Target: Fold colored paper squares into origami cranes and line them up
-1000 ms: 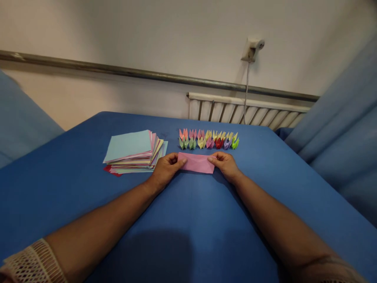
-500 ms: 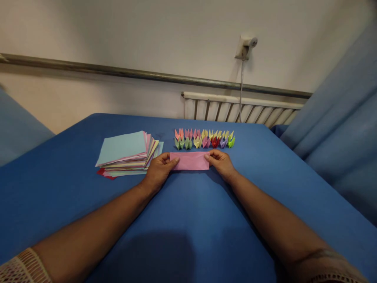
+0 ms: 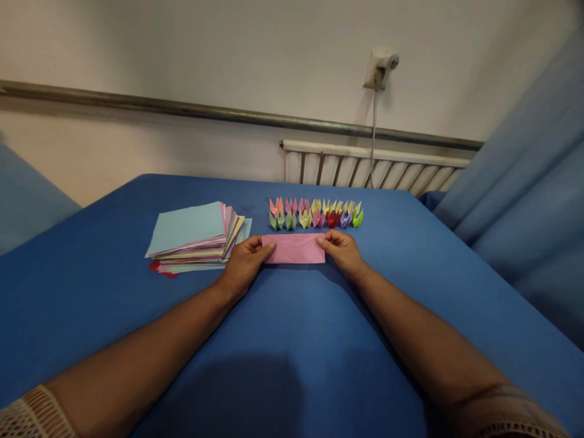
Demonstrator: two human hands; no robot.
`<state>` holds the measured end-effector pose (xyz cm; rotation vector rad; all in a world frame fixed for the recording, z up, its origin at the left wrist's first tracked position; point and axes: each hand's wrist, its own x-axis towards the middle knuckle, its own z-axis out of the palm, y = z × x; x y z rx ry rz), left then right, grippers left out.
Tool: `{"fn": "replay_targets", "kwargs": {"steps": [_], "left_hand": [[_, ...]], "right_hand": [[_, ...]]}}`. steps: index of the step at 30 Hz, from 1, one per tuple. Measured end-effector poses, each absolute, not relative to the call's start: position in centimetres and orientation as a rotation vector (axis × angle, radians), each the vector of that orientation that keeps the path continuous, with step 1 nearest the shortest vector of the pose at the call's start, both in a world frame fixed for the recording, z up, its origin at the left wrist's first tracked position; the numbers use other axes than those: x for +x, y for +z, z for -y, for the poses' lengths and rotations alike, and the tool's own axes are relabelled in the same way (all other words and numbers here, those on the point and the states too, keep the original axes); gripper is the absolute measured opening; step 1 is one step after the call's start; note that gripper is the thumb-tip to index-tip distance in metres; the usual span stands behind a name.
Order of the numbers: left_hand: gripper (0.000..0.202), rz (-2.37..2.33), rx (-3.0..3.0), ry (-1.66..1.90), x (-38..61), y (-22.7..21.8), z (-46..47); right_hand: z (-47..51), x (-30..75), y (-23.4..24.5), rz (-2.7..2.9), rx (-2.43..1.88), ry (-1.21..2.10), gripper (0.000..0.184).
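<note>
A pink sheet of paper [image 3: 295, 250], folded to a long rectangle, is stretched between my two hands over the blue table cover. My left hand [image 3: 246, 263] pinches its left end, thumb on the near face. At the right end my right hand [image 3: 343, 250] grips the upper corner between thumb and fingers. Just beyond the paper stand two rows of small folded paper cranes [image 3: 318, 219] in pink, yellow, green, red and purple. Left of my left hand lies a thick stack of coloured paper [image 3: 189, 231], a light blue sheet on top.
The blue-covered table [image 3: 292, 328] reaches to the wall. Behind it are a white radiator [image 3: 356, 149], a metal rail [image 3: 191, 109] and a wall socket [image 3: 378, 72] with a plugged-in cord. Blue curtains [image 3: 538, 182] hang at the right and left.
Both hands keep their hold on the pink paper, which now looks slightly taller, tilted a little more toward me. The view has shifted very slightly.
</note>
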<state>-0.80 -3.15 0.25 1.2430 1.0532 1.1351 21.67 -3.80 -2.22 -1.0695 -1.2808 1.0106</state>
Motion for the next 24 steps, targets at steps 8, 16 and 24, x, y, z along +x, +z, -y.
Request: {"fn": "replay_targets", "kwargs": {"steps": [8,16,24], "left_hand": [[0.037,-1.096,1.278,1.118,-0.70,0.19,3.24],[0.037,-1.108,1.289,1.140,-0.62,0.31,3.45],[0.036,-1.082,1.287,1.135,-0.54,0.51,3.81]], "right_hand": [[4.00,21.51,-2.04,1.286,-1.081,0.963,0.036],[4.24,21.60,-2.20,1.303,-1.093,0.958,0.035],[4.13,21.59,-2.65,1.270,-1.067,0.973,0.031]]}}
